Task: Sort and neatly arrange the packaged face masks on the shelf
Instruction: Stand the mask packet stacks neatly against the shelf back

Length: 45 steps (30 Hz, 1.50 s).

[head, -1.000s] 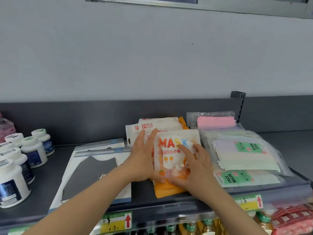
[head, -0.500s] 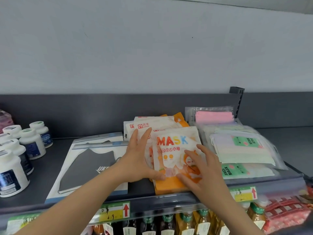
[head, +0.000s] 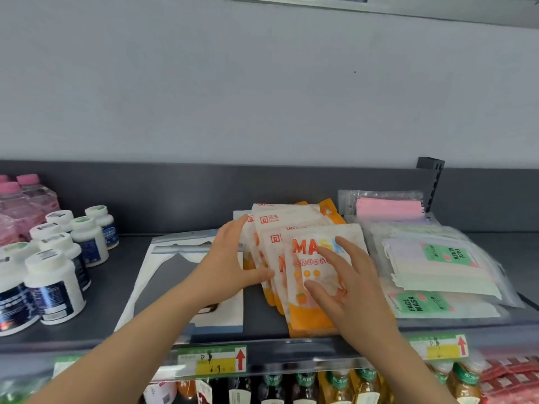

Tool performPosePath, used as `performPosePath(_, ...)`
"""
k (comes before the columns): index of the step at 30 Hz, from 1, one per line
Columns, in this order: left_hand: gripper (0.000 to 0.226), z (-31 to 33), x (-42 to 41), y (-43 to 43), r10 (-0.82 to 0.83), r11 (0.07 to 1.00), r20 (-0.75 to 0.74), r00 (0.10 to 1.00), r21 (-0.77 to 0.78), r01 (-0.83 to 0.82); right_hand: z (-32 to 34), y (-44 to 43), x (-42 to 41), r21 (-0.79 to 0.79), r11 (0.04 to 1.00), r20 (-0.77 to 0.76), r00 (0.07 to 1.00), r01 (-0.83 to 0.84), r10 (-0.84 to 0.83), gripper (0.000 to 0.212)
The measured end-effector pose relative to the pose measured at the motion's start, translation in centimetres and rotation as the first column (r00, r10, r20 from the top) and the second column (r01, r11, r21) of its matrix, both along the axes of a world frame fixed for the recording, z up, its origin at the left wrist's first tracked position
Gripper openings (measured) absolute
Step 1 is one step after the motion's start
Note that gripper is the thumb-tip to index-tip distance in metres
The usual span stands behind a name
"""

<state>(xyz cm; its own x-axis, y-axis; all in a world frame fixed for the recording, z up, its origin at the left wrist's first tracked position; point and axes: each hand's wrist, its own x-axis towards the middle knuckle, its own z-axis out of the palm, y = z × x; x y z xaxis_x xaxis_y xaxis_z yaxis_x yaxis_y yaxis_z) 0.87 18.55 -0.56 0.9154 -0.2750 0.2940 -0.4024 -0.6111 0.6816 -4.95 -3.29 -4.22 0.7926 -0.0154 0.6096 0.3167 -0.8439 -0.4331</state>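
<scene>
The stack of orange-and-white MASK packs [head: 309, 316] lies flat near the front edge of the dark grey shelf [head: 262, 325], and both hands are on it. The left hand [head: 230, 266] is wide, its straight fingers laid along the stack's left side and the thumb reaching across toward its front; it grips nothing. The right hand [head: 347, 290] lies flat on the top pack with the fingers spread. Its forefinger now covers the last letter of the printed word, which read in full half a second ago, so the hand has slid up the pack's face from the lower right corner. The packs beneath have fanned out to the left of the top one, and several white edges with red logos now show in steps. Earlier they sat more squarely under it. Just right of the stack lie clear bags labelled FACE MASK [head: 437, 263], overlapping one another, and behind those, right of the stack's back edge, is a pack of pink masks [head: 388, 208]. Left of the stack, partly under the left forearm, lies a flat pack holding a grey mask [head: 175, 275]. Further left stand white bottles with dark labels [head: 55, 284], and beyond them pink-capped bottles [head: 20, 199] that were out of view before.
</scene>
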Motion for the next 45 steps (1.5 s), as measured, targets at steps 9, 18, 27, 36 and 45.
performPosePath(9,0.082,-0.7,1.6,11.7,0.447,0.895,-0.239,0.862,0.137,-0.425,2.4,12.0,2.9,0.072,0.968,-0.433,0.866,-0.242,0.249,0.058)
performPosePath(18,0.060,-1.0,5.0,13.6,0.344,0.786,-0.538,0.769,-0.283,-0.549,1.7,16.5,7.1,0.095,0.988,-0.632,0.759,-0.125,0.157,0.044)
performPosePath(27,0.024,-0.6,7.2,14.6,0.096,0.703,-0.647,0.756,-0.494,-0.512,2.5,16.8,8.6,0.175,0.983,-0.652,0.741,-0.061,0.162,0.053)
performPosePath(36,0.041,-0.6,7.6,16.3,0.136,0.705,-0.245,0.960,-0.657,-0.267,3.0,17.4,10.8,0.448,0.885,-0.500,0.784,-0.129,0.367,0.075)
performPosePath(45,0.062,0.4,7.6,14.9,0.188,0.761,0.002,0.982,-0.633,-0.144,2.9,16.7,13.3,0.668,0.736,-0.297,0.868,-0.110,0.398,0.071)
